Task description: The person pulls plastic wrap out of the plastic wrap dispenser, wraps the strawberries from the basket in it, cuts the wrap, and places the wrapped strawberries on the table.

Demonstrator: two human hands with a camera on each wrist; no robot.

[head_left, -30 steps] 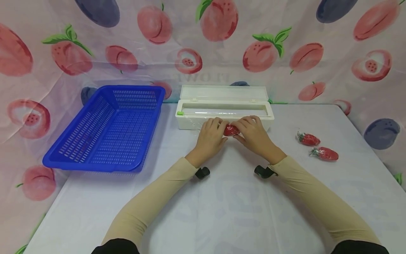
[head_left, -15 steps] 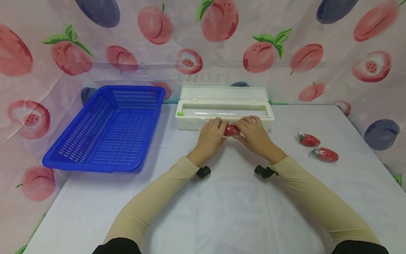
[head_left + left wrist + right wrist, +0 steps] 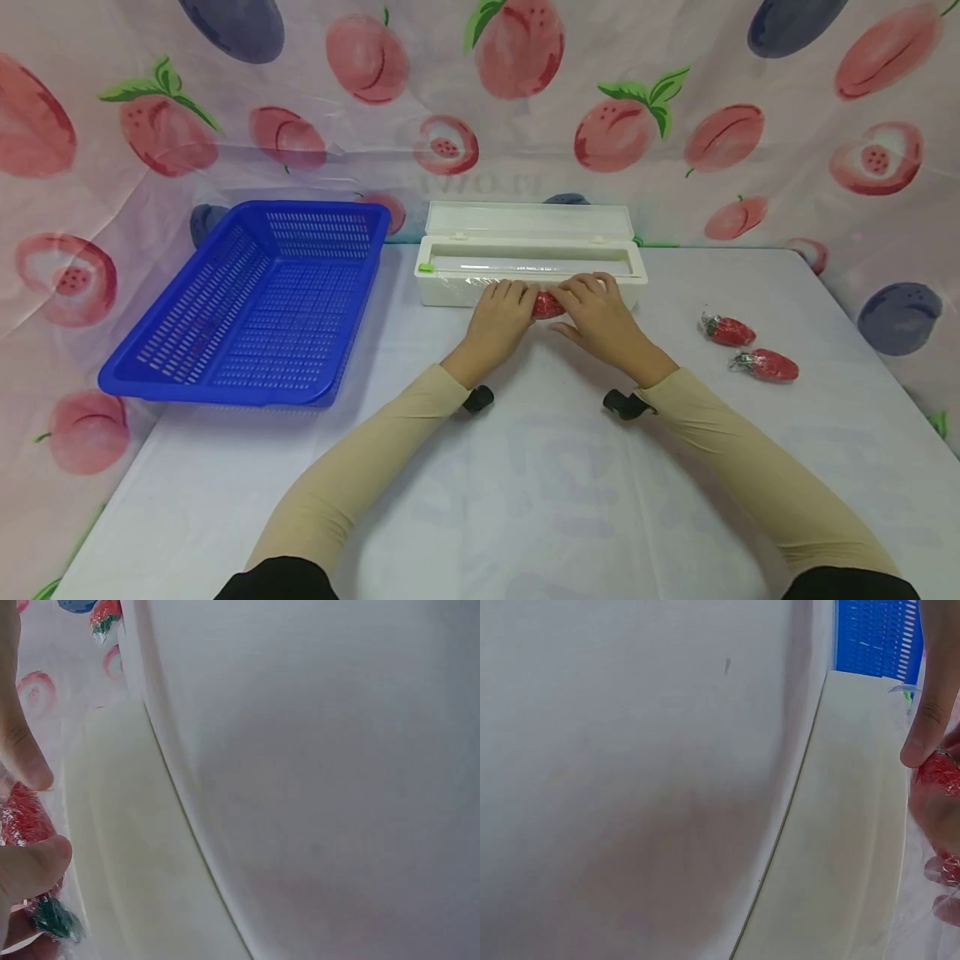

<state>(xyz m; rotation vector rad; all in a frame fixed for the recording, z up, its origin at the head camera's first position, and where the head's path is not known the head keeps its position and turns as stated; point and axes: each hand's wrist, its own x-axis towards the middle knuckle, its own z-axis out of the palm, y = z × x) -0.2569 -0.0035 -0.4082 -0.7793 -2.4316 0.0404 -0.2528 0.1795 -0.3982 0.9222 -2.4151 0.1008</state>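
Both hands meet at a red strawberry [image 3: 547, 305] in clear cling film, in front of the white cling film dispenser [image 3: 442, 292]. My left hand [image 3: 498, 321] grips its left side; in the left wrist view the left thumb [image 3: 45, 862] presses the strawberry [image 3: 24, 814] near its green leaves [image 3: 56, 919]. My right hand [image 3: 600, 317] holds the other side, fingers bent over it. In the right wrist view the blurred right thumb lies across the strawberry [image 3: 939, 774]. Film stretches from the dispenser towards the hands. The fingers hide much of the fruit.
The dispenser's lid [image 3: 528, 220] stands raised, with a green slider [image 3: 426, 267] at the left end. A blue basket [image 3: 341, 367] stands on the left of the white table [image 3: 570, 500]. Two film-wrapped strawberries lie at right, one farther back [image 3: 729, 331], one nearer [image 3: 767, 365].
The right thumb has dropped slightly from the strawberry's near side in the head view, and the strawberry has turned a little between the fingers. Both arms stay nearly in place.
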